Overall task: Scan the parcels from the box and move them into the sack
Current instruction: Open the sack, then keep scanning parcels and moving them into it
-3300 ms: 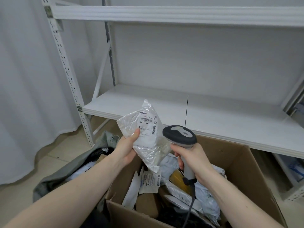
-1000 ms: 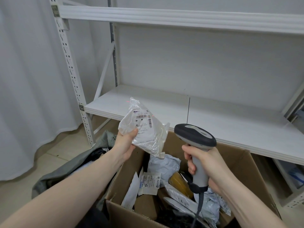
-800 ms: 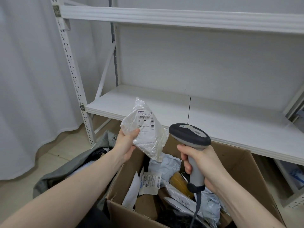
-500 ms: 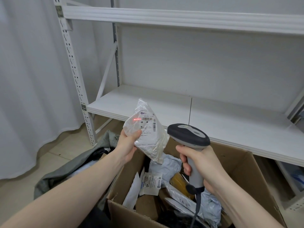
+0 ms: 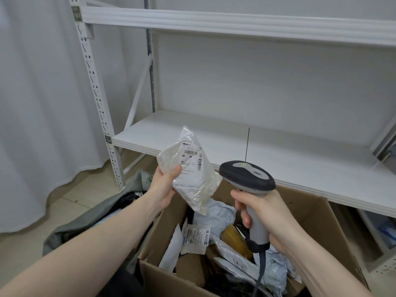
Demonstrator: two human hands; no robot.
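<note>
At centre frame, the left hand (image 5: 164, 187) grips a clear-wrapped parcel (image 5: 190, 171), label up, above the cardboard box (image 5: 310, 213). Just right, the right hand (image 5: 263, 213) clenches the scanner (image 5: 248, 179) handle. Lower left lies the grey sack (image 5: 85, 224).

Small print on the parcel (image 5: 189, 170) label is too tiny to read below the top number, and the left hand (image 5: 164, 187) thumb covers part of it. Next to the parcel, the scanner (image 5: 249, 189) window faces away, and its cable runs off the bottom edge. The sack (image 5: 85, 221) sits mostly behind the left forearm. The box (image 5: 308, 217) is cut off at the bottom, lower parcels buried.
</note>
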